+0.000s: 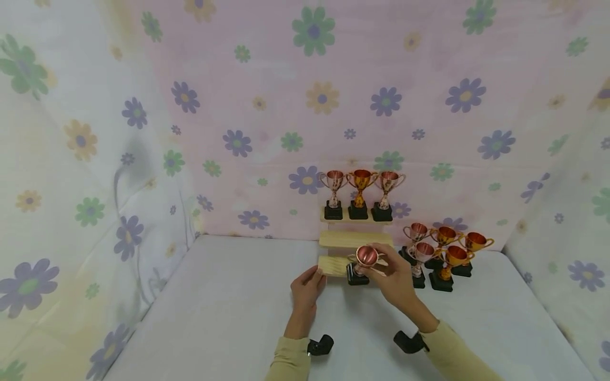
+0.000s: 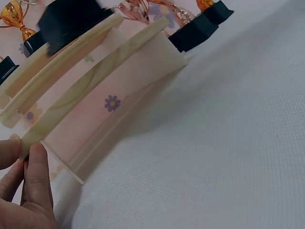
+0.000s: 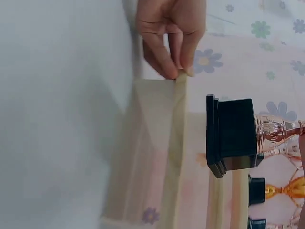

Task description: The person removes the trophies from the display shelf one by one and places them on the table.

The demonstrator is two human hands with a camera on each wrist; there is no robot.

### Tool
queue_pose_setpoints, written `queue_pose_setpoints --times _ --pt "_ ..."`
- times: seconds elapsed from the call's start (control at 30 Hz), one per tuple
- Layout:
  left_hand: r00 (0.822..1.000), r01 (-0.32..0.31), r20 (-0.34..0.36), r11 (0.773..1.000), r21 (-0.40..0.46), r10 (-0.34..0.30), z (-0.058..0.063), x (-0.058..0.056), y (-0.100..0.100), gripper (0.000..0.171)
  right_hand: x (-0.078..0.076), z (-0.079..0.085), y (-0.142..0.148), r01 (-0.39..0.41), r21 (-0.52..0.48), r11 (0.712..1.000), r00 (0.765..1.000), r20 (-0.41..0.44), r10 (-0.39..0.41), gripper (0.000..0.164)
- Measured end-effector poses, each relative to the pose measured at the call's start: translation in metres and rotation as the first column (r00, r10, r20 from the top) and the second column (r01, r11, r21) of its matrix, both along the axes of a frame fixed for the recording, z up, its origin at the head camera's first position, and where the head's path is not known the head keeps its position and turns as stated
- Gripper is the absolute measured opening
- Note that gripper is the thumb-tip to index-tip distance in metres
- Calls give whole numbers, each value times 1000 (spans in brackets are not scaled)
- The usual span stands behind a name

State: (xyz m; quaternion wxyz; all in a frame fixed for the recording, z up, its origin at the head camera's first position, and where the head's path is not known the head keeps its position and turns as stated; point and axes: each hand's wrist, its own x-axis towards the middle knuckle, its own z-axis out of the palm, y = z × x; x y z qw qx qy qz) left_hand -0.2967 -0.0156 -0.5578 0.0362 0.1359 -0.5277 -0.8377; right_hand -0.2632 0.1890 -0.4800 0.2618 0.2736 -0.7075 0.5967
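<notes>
My right hand (image 1: 393,275) holds a rose-gold trophy cup (image 1: 367,256) upright by its cup. Its black base (image 3: 236,133) hangs a little above the lowest shelf, with a gap between them in the right wrist view. That shelf belongs to a tiered wooden display stand (image 1: 356,238). At the shelf's left end, my left hand (image 1: 307,291) pinches the corner between thumb and fingers; the left wrist view shows the fingertips (image 2: 35,157) against the board. Three trophies stand in a row on the top shelf: rose-gold, a gold trophy (image 1: 362,182) in the middle, rose-gold.
To the right of the stand, several gold and rose-gold trophies (image 1: 446,270) are grouped close together on the white tabletop (image 1: 229,307). Flower-patterned cloth (image 1: 267,106) hangs behind and at both sides. Black wrist cameras (image 1: 321,345) sit on both wrists.
</notes>
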Motion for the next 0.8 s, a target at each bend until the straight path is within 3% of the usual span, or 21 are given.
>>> queue_pose_setpoints --times 0.23,0.37,0.57,0.8 --pt "1000 6 -18 1000 11 -5 -1 0 0 33 44 -18 48 12 22 1000 999 49 -13 60" --pt "1000 -2 -22 1000 13 2 -2 -1 0 33 70 -23 80 62 48 997 990 125 -68 62" --pt "1000 -2 -22 1000 6 2 -4 -1 -1 31 105 -28 128 203 194 960 927 277 -252 62" --pt "1000 -5 -4 1000 6 5 -3 -2 1 31 122 -25 172 360 284 889 849 295 -439 62"
